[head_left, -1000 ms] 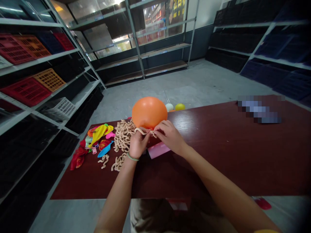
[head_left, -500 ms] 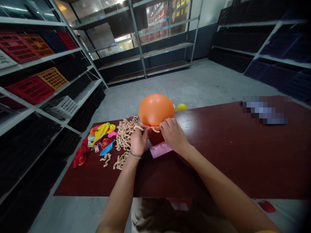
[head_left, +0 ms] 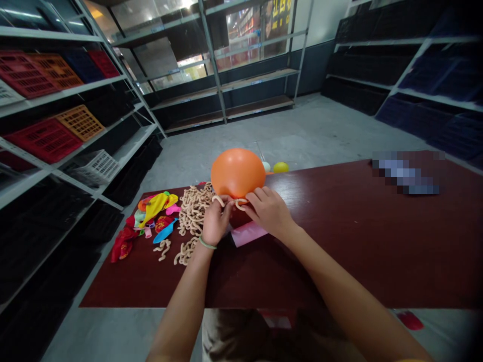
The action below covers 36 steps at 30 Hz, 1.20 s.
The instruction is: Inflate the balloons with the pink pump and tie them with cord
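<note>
An inflated orange balloon stands over the table, its neck toward me. My left hand pinches at the balloon's neck, with a beige curved piece by its fingertips. My right hand is closed at the other side of the neck, where another beige piece shows between the hands. Exactly how the neck and the pieces are gripped is too small to tell. Below the hands lies a pink roll. A pile of beige curved pieces is left of my left hand.
Deflated balloons in several colours, a yellow one and a blue one among them, lie on the left of the dark red table. A pixelated object is at the right. Yellow balloon beyond the far edge. Shelves with crates stand around.
The orange balloon has shifted slightly left and down. My right hand's fingers have moved a little toward my left hand at the neck.
</note>
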Each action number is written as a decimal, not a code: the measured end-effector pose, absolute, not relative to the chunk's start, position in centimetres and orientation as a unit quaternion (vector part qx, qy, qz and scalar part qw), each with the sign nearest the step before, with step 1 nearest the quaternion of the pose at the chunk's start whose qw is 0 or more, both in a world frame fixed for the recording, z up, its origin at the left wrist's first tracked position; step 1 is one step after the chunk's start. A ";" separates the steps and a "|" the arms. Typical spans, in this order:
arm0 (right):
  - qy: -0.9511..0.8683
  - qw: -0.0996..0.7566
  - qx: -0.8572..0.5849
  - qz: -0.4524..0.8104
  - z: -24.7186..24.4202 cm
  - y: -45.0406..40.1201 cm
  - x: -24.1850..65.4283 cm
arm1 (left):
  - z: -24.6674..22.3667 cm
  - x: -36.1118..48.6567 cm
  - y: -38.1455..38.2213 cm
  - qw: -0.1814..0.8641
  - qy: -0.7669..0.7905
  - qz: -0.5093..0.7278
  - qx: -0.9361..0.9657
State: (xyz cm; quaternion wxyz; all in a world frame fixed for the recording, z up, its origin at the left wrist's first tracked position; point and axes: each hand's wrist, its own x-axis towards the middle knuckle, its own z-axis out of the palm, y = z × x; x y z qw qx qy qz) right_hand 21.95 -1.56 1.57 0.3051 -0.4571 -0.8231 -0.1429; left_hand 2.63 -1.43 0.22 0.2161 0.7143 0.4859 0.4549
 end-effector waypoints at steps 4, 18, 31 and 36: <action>-0.835 0.296 -0.439 -0.149 1.7 -1.6 22.0 | 0.1 2.7 -1.5 0.198 0.487 0.440 0.728; -0.820 0.337 -0.448 -0.119 1.4 -1.4 22.4 | -0.2 3.2 -1.3 0.226 0.498 0.459 0.700; -0.739 0.491 -0.459 -0.051 1.6 -0.1 23.8 | 2.0 5.0 1.0 0.318 0.459 0.583 0.590; -0.736 0.499 -0.455 -0.042 1.4 0.0 23.9 | 2.7 5.3 2.0 0.415 0.459 0.498 0.607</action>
